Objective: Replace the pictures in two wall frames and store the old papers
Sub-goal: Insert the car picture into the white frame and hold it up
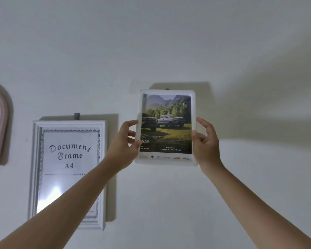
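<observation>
Both hands grip the small white frame point(166, 127) against the wall point(169, 42): left hand point(123, 141) pinches its left edge, right hand point(206, 141) its right. Rounded corners enclose a glossy truck picture. Lower left hangs a moulded white frame point(68, 174) holding a "Document Frame A4" sheet.
</observation>
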